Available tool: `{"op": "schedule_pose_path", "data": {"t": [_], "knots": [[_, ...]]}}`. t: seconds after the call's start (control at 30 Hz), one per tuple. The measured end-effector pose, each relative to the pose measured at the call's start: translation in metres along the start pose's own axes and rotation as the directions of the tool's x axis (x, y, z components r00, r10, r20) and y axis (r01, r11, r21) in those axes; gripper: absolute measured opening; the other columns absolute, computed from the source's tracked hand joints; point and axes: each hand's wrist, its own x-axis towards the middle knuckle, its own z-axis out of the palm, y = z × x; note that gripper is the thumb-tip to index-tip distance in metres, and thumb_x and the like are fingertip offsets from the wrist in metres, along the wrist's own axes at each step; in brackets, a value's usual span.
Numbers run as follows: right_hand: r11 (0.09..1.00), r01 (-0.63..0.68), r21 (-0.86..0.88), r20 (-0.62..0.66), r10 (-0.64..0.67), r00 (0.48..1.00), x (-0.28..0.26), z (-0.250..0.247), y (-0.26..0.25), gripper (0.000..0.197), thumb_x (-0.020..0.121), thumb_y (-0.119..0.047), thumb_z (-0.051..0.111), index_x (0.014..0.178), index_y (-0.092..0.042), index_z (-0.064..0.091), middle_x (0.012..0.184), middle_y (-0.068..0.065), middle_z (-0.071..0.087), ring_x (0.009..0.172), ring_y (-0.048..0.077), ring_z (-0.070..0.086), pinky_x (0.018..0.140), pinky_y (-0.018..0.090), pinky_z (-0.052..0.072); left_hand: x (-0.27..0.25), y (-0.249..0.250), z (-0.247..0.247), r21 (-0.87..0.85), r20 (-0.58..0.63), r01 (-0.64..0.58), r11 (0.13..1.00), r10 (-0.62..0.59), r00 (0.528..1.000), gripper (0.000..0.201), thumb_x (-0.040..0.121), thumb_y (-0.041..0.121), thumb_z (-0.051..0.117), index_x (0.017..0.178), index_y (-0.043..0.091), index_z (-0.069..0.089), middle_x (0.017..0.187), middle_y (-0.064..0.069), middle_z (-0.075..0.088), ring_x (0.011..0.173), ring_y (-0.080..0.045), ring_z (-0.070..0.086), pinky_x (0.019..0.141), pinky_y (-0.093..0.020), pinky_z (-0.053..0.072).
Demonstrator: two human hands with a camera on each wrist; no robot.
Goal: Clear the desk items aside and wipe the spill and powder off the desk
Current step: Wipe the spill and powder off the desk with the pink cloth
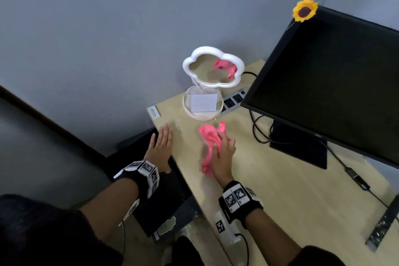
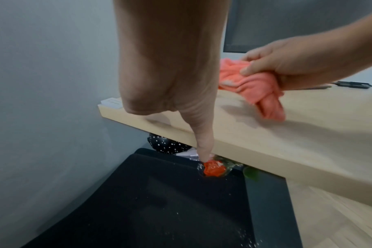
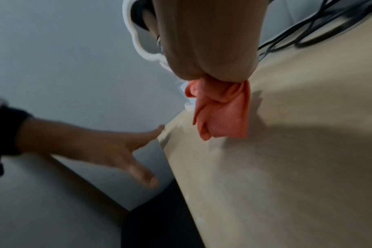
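While the right hand [image 1: 222,153] clutches the bunched pink cloth [image 1: 210,138] on the desk [image 1: 280,179], remaining white powder [image 1: 178,125] lies just left-far, between it and the flat, empty left hand [image 1: 160,147] at the edge.

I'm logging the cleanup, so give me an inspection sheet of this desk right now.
Surface: pale wooden desk, white powder specks near its left edge.
Job's things: crumpled pink cloth lying on the desk.
Clutter: white cloud-shaped mirror, black monitor.
Grippers: right hand grips the cloth; left hand flat at the desk edge.
Cables: black cables by the monitor stand, power strip.
Surroundings: grey wall.
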Motion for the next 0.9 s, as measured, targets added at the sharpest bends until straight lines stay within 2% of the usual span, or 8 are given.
{"op": "schedule_pose_path", "data": {"t": [0.1, 0.17, 0.3, 0.43, 0.57, 0.67, 0.77, 0.9], "knots": [[0.994, 0.035, -0.108, 0.036, -0.031, 0.999, -0.003, 0.027, 0.003, 0.051, 0.084, -0.014, 0.039, 0.134, -0.008, 0.044, 0.137, 0.014, 0.036, 0.12, 0.028, 0.035, 0.099, 0.035, 0.034, 0.012, -0.002, 0.005, -0.059, 0.045, -0.031, 0.998, 0.034, 0.998, 0.134, 0.063, 0.048, 0.079, 0.146, -0.002, -0.014, 0.155, -0.02, -0.018, 0.146, -0.032, -0.011, 0.117, -0.046, 0.001], [0.967, 0.042, -0.25, 0.055, -0.029, 0.998, -0.002, 0.043, 0.007, 0.056, 0.084, -0.001, 0.054, 0.137, -0.014, 0.041, 0.147, 0.01, 0.032, 0.131, 0.03, 0.032, 0.108, 0.043, 0.032, 0.018, -0.003, 0.007, -0.064, 0.075, -0.049, 0.997, 0.054, 0.996, 0.134, 0.064, 0.045, 0.079, 0.145, -0.002, -0.018, 0.154, -0.02, -0.023, 0.145, -0.032, -0.015, 0.117, -0.046, -0.001], [0.865, 0.181, -0.468, 0.099, -0.153, 0.983, 0.01, 0.061, 0.011, 0.063, 0.08, -0.014, 0.059, 0.139, -0.022, 0.039, 0.155, -0.005, 0.025, 0.138, 0.02, 0.028, 0.113, 0.04, 0.03, 0.019, -0.003, 0.016, -0.042, 0.068, -0.056, 0.998, 0.059, 0.996, 0.139, 0.061, 0.046, 0.081, 0.144, -0.002, -0.019, 0.15, -0.017, -0.03, 0.144, -0.032, -0.016, 0.117, -0.046, 0.002], [0.901, 0.214, -0.378, 0.182, -0.154, 0.971, 0.026, 0.074, 0.003, 0.06, 0.09, -0.013, 0.052, 0.143, -0.033, 0.031, 0.155, -0.02, 0.016, 0.142, 0.015, 0.018, 0.112, 0.031, 0.025, 0.02, -0.002, 0.017, -0.023, -0.005, -0.019, 1.0, 0.018, 1.0, 0.151, 0.041, 0.058, 0.085, 0.147, -0.002, -0.004, 0.152, -0.017, -0.016, 0.146, -0.03, 0.003, 0.115, -0.046, 0.017], [0.907, 0.285, -0.311, 0.219, -0.224, 0.95, 0.048, 0.087, -0.002, 0.055, 0.087, -0.004, 0.048, 0.138, -0.024, 0.043, 0.149, -0.01, 0.036, 0.137, 0.021, 0.028, 0.113, 0.041, 0.029, 0.022, -0.003, 0.019, -0.041, 0.069, -0.068, 0.997, 0.071, 0.995, 0.141, 0.059, 0.049, 0.08, 0.144, -0.001, -0.021, 0.153, -0.018, -0.025, 0.144, -0.031, -0.015, 0.117, -0.048, 0.004], [0.917, 0.33, -0.224, 0.25, -0.274, 0.929, 0.063, 0.093, -0.008, 0.058, 0.08, 0.005, 0.047, 0.133, -0.02, 0.051, 0.143, -0.005, 0.045, 0.131, 0.023, 0.035, 0.112, 0.043, 0.028, 0.022, -0.004, 0.018, -0.044, 0.075, -0.059, 0.997, 0.062, 0.995, 0.141, 0.059, 0.048, 0.08, 0.143, -0.001, -0.022, 0.154, -0.019, -0.024, 0.144, -0.031, -0.017, 0.117, -0.048, 0.002], [0.898, 0.383, -0.217, 0.348, -0.296, 0.89, 0.072, 0.092, -0.016, 0.068, 0.077, 0.01, 0.045, 0.134, -0.027, 0.05, 0.138, -0.009, 0.049, 0.129, 0.021, 0.035, 0.113, 0.04, 0.027, 0.021, -0.005, 0.018, -0.076, 0.107, -0.062, 0.995, 0.07, 0.992, 0.138, 0.062, 0.046, 0.08, 0.142, -0.002, -0.023, 0.153, -0.02, -0.024, 0.144, -0.031, -0.018, 0.117, -0.048, 0.001], [0.843, 0.477, -0.249, 0.452, -0.335, 0.827, 0.076, 0.087, -0.013, 0.059, 0.08, 0.005, 0.044, 0.125, -0.031, 0.057, 0.132, -0.013, 0.054, 0.129, 0.017, 0.036, 0.11, 0.039, 0.033, 0.019, -0.008, 0.016, -0.075, 0.113, -0.095, 0.993, 0.104, 0.988, 0.13, 0.068, 0.044, 0.076, 0.144, -0.002, -0.019, 0.152, -0.019, -0.026, 0.144, -0.032, -0.017, 0.117, -0.046, -0.002]]}}
